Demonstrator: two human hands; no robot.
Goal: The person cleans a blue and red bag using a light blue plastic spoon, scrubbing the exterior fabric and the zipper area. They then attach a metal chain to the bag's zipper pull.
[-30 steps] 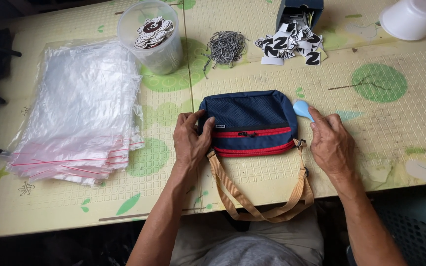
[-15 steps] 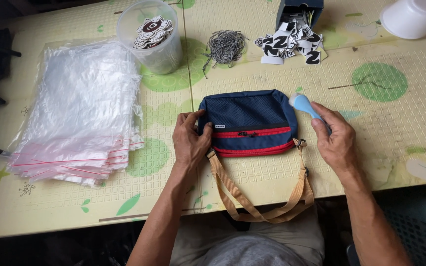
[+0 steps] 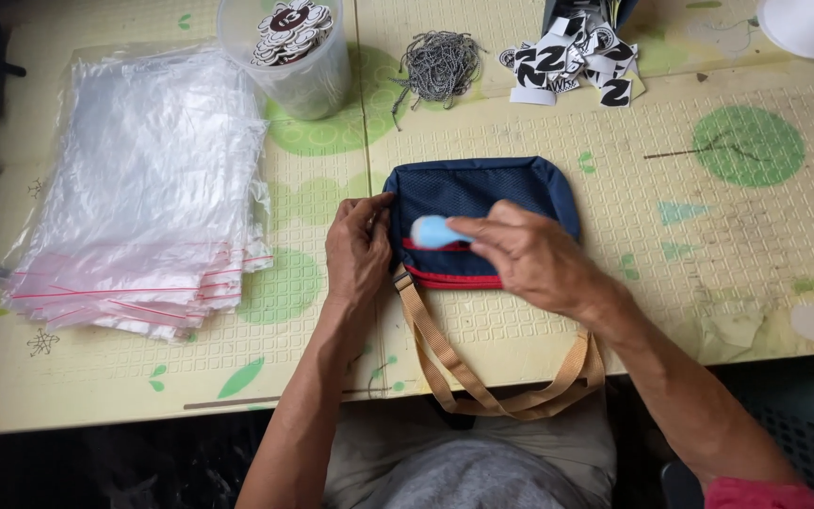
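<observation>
Right grip around blue tool

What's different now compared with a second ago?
The right hand, holding a small light-blue tool, moved from the pouch's right end leftward over the middle of the navy pouch. The left hand still grips the pouch's left end; the plastic bags lie unmoved.

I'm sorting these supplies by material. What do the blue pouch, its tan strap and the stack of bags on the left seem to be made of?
Blue pouch: woven synthetic fabric, matte, with a mesh-like front panel. Tan strap: flat woven webbing, likely nylon or polyester. Stack of bags: thin clear plastic film, glossy and crinkled, with red lines along the edges.
</observation>
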